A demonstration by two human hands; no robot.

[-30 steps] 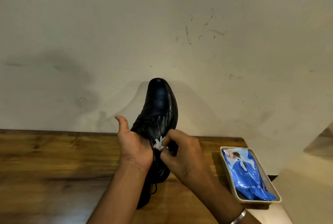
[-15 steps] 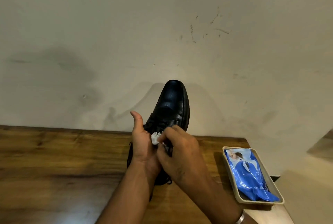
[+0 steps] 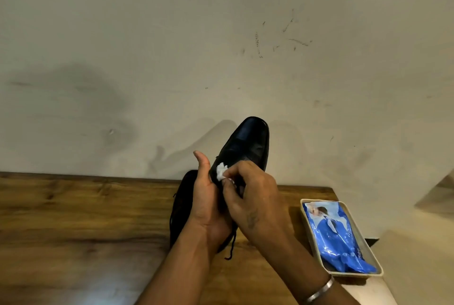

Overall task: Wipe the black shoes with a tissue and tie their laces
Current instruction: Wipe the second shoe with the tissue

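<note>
My left hand (image 3: 206, 204) holds a black leather shoe (image 3: 248, 142) up off the table, toe pointing away toward the wall, thumb raised along its left side. My right hand (image 3: 250, 196) pinches a small crumpled white tissue (image 3: 221, 171) against the shoe's left side near the laces. A loose lace end (image 3: 232, 245) hangs below my hands. A second black shoe (image 3: 183, 204) lies on the wooden table (image 3: 81, 226) behind my left hand, mostly hidden.
A beige tray (image 3: 317, 238) holding a blue tissue pack (image 3: 336, 236) sits at the table's right edge. A pale wall (image 3: 221, 59) rises directly behind the table. The table's corner ends just past the tray.
The held shoe has swung so its toe points further right. The tissue has moved from the shoe's right side across to its left side, by my left thumb.
</note>
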